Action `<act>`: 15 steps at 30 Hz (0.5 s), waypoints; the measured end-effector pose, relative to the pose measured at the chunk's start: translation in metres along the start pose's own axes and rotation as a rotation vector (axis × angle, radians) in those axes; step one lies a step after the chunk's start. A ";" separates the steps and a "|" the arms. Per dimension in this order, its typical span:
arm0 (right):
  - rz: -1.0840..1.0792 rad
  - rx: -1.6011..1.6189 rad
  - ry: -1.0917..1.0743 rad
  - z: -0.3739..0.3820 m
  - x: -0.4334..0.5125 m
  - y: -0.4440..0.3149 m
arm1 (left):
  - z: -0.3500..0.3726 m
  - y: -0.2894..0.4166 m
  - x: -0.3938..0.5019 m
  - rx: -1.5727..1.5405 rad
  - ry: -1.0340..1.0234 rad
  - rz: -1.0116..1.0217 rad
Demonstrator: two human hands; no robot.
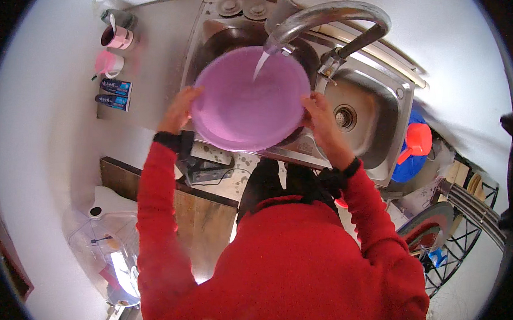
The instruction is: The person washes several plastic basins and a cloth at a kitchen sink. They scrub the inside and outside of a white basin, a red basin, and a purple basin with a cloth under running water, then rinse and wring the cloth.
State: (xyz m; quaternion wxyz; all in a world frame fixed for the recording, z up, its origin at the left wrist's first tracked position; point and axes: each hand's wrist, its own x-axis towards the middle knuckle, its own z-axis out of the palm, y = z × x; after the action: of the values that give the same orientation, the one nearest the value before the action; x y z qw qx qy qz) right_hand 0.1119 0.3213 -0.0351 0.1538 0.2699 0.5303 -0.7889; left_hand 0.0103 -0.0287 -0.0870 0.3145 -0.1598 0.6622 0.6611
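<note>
A round purple plastic basin is held over the left bowl of a stainless steel double sink. My left hand grips its left rim, and my right hand grips the right rim, thumbs towards the top. Above the basin curves a metal gooseneck faucet. A stream of water falls from its spout into the basin. Whether the basin's underside touches the sink is hidden from me.
To the left, the counter carries a pink cup, a mug with a spoon and two tubes. The right sink bowl has a drain. Beyond it, a red dipper rests on a blue lid or container.
</note>
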 end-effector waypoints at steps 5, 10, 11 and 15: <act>0.138 -0.114 -0.304 0.003 0.047 0.069 | 0.016 0.096 -0.024 0.360 0.230 0.168; 0.208 -0.135 -0.360 0.008 0.067 0.093 | 0.089 0.099 -0.005 1.327 0.318 0.577; 0.212 -0.120 -0.363 0.006 0.065 0.092 | 0.104 0.093 -0.001 1.318 0.321 0.682; 0.171 -0.124 -0.285 -0.021 0.043 0.080 | 0.154 0.075 0.011 1.482 0.227 0.746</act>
State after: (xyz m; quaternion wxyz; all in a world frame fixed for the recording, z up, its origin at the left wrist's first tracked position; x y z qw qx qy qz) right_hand 0.1252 0.3110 -0.1268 0.3103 0.1893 0.5259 -0.7690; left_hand -0.0132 0.1299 -0.0251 0.0301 0.2525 0.9624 0.0950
